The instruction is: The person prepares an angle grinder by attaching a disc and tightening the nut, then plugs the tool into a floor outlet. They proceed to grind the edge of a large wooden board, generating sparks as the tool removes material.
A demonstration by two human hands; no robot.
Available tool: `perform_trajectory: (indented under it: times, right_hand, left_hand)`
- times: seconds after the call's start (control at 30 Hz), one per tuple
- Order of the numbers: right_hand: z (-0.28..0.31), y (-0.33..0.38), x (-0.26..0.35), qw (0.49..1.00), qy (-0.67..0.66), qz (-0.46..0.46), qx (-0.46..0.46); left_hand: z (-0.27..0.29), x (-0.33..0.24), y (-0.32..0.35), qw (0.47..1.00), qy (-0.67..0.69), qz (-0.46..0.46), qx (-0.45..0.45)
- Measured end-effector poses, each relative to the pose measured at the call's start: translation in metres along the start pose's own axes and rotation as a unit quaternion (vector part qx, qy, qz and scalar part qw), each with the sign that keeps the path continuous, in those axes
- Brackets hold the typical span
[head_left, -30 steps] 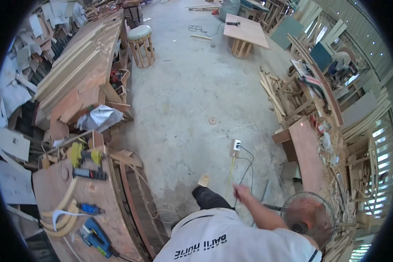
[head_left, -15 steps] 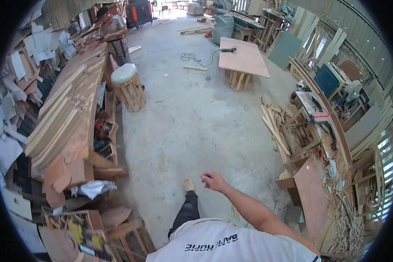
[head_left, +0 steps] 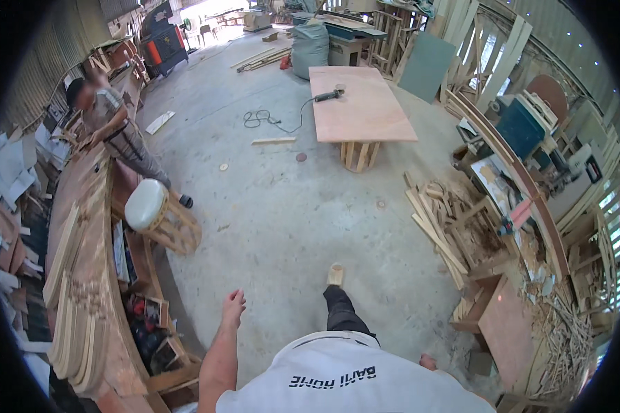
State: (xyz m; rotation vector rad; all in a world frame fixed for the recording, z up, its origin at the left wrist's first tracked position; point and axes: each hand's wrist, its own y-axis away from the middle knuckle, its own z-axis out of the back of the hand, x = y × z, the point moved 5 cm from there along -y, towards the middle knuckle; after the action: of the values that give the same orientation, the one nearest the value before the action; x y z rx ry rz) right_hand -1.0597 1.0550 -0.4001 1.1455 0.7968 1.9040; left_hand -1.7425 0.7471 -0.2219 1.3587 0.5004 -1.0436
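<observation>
Head view: the person is mid-stride across the bare concrete floor (head_left: 269,206) of a woodworking shop, one foot (head_left: 335,274) forward. The left hand (head_left: 233,308) swings out ahead of the body with nothing in it — its grip is loose, fingers together and slightly curled, holding nothing. The right hand (head_left: 428,361) shows only as a sliver past the edge of the white shirt (head_left: 344,375), low on the right; whether its grip is open or closed cannot be told.

Nothing lies within reach of either hand. The nearest things sit to the left of the left hand: the long workbench (head_left: 89,289) loaded with wood strips, its long axis running away from the person along the left wall, and the white-topped stool (head_left: 160,215) standing just beside it, ahead and left. The left hand is clearly the nearer one to both.

Farther ahead stands a plywood table (head_left: 358,103) carrying a power tool (head_left: 329,94) — well apart from the person. Another person (head_left: 110,131) leans over the far end of the workbench.
</observation>
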Motion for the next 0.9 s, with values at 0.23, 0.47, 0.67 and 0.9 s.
perform_trajectory:
  times: [0.23,0.47,0.67,0.9]
  right_hand:
    - [-0.322,0.054,0.363,0.964,0.202,0.150,0.082]
    - [-0.626,0.177,0.775,0.747,0.274,0.587,0.150]
    - [-0.785,0.155,0.866,0.892,0.151,0.366,0.220]
    - [-0.911,0.065,0.951,0.960,0.133,0.164,0.185]
  left_hand:
    - [-0.089,-0.009,-0.073,0.980,0.018,0.178,0.090]
    - [-0.112,0.000,-0.126,0.949,-0.032,0.313,0.006]
    - [-0.137,-0.035,-0.284,0.932,0.084,0.353,-0.026]
    - [-0.194,-0.456,-0.524,0.990,0.106,0.063,-0.065]
